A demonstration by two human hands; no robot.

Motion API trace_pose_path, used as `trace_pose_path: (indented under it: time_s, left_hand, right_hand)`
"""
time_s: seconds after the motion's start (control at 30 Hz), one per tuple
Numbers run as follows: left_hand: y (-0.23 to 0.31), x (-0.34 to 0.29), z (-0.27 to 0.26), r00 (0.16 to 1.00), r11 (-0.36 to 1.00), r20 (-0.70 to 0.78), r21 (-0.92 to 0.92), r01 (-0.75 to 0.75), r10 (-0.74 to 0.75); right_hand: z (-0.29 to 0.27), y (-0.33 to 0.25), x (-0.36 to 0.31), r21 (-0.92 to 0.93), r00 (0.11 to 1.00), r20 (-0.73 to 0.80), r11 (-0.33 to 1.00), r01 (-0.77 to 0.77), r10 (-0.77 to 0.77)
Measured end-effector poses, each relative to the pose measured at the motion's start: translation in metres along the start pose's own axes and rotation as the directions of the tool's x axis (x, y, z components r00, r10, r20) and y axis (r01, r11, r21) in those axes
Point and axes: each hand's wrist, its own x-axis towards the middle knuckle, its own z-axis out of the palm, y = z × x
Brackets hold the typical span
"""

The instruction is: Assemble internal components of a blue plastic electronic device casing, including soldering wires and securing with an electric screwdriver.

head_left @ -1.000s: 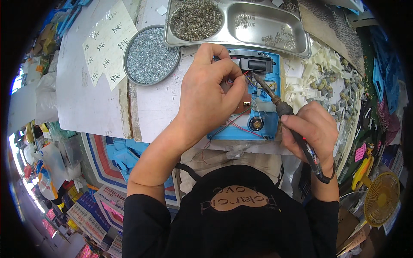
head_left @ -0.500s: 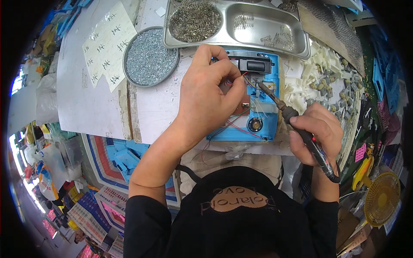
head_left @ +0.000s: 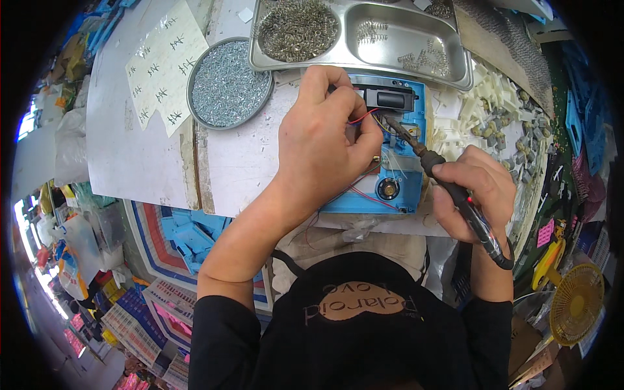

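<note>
My right hand [head_left: 478, 192] grips a soldering iron [head_left: 463, 203] by its black handle, and a small red light glows on it. The iron's tip points up and left, close to thin wires inside a blue plastic housing [head_left: 411, 170]. Over the left part of that housing my left hand [head_left: 328, 130] is closed in a pinch; what its fingertips hold is hidden. A red wire [head_left: 361, 117] runs out beside the fingers. Within the housing are a black rectangular part [head_left: 390, 99] near the far edge and a small round speaker [head_left: 388, 189] near the front edge.
Behind the housing stands a metal tray [head_left: 364, 67] holding springs [head_left: 296, 32]. To the left is a round dish [head_left: 231, 83] full of small screws. White plastic parts [head_left: 465, 120] and grey pieces [head_left: 530, 140] are heaped at right. A yellow fan [head_left: 576, 304] sits at lower right.
The iron's tip has shifted slightly up and left, closer to my left fingers. My left hand has moved a little to the right and now covers more of the brown circuit board.
</note>
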Motion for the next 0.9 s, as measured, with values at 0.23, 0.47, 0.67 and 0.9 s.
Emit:
trace_pose_path:
  time_s: [0.23,0.47,0.67,0.9]
  left_hand:
    - [-0.0013,0.0001,0.0033,0.998,0.998,-0.022,0.050,-0.050,0.051]
    - [-0.0010,-0.0007,0.0037,0.999,0.997,-0.018,0.060,-0.043,0.044]
    - [-0.0011,-0.0012,0.0038,0.999,0.997,-0.019,0.066,-0.044,0.046]
    - [-0.0020,-0.0010,0.0052,0.997,0.995,-0.037,0.074,-0.067,0.070]
  right_hand:
    - [0.0022,0.0008,0.0027,-0.002,1.000,-0.004,1.000,0.000,0.000]
    - [0.0024,0.0009,0.0033,-0.008,1.000,-0.008,1.000,0.002,-0.002]
    - [0.0019,0.0010,0.0047,-0.012,1.000,-0.015,1.000,0.013,-0.013]
    - [-0.0017,-0.0024,0.0021,-0.016,1.000,-0.004,1.000,0.005,-0.005]
